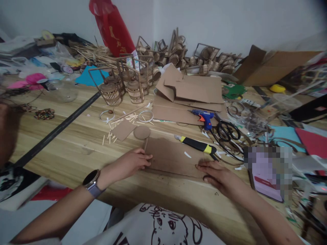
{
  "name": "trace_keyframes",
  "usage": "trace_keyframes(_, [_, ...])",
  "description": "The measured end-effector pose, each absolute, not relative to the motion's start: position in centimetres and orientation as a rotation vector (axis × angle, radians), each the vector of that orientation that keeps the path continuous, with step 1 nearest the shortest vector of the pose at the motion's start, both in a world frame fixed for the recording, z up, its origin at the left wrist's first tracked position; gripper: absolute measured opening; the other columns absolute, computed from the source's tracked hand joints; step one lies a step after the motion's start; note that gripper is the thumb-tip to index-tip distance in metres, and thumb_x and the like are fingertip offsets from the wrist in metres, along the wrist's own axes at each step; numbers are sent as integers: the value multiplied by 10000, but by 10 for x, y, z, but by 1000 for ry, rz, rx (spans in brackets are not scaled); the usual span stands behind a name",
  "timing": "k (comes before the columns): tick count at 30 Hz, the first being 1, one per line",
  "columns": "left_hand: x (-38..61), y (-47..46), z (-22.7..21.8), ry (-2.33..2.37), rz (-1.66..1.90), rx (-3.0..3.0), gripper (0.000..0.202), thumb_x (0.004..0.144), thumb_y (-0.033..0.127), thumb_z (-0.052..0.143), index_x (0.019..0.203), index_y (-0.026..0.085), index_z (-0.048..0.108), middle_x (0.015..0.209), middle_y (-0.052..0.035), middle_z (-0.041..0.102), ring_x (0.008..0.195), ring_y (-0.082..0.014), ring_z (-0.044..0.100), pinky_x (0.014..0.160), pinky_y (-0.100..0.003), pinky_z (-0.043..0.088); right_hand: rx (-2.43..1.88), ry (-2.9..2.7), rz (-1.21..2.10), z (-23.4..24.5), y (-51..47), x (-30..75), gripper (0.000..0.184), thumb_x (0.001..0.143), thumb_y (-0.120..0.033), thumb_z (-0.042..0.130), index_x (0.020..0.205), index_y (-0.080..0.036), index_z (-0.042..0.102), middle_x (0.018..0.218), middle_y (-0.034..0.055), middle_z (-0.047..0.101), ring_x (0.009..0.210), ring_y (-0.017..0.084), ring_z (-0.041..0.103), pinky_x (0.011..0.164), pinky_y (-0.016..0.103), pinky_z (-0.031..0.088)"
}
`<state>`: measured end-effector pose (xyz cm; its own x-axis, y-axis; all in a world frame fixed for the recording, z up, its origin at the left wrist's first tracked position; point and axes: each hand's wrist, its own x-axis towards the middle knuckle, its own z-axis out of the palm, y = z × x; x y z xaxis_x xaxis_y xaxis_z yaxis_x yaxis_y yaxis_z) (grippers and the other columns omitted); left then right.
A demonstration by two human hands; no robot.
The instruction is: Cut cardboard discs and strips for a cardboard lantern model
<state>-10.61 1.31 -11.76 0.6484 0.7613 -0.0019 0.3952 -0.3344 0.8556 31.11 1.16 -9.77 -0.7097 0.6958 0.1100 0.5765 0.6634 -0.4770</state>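
Observation:
A flat brown piece of cardboard (171, 154) lies on the wooden table in front of me. My left hand (138, 159), with a watch on its wrist, is closed on its left edge, fingertips on top. At the right end, my right hand (217, 174) holds the near corner between thumb and fingers. A yellow-and-black utility knife (196, 144) rests across the far right part of the cardboard, its blade pointing left. Just beyond the left edge are a round cardboard disc (142, 132) and a smaller cardboard rectangle (123, 130).
Little wooden sticks (131, 117) and a metal ring (145, 116) lie past the disc. Small lidded baskets (110, 93) stand behind them. To the right are a blue glue gun (205, 117), black scissors (228, 131) and a phone (267, 180). Folded cardboard (199, 88) is stacked farther back.

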Motion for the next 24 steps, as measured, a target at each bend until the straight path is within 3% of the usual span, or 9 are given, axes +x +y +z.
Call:
trace_keyframes(7, [-106, 14, -110, 889, 429, 2202, 287, 975, 153, 534, 1159, 225, 742, 1398, -92, 657, 1208, -204, 521, 1032, -376, 446, -1075, -2604, 601, -96, 8, 310, 362, 992, -227, 519, 1303, -196, 703, 1211, 177, 723, 1155, 291, 675, 963, 443, 584])
trace_keyframes(24, [-106, 14, -106, 854, 433, 2340, 256, 980, 129, 541, 1135, 204, 730, 1363, -105, 674, 1148, -200, 561, 976, -336, 467, -1064, -2612, 516, -96, 2, 308, 377, 1004, -212, 495, 1325, -195, 693, 1207, 173, 719, 1168, 277, 662, 973, 405, 581])
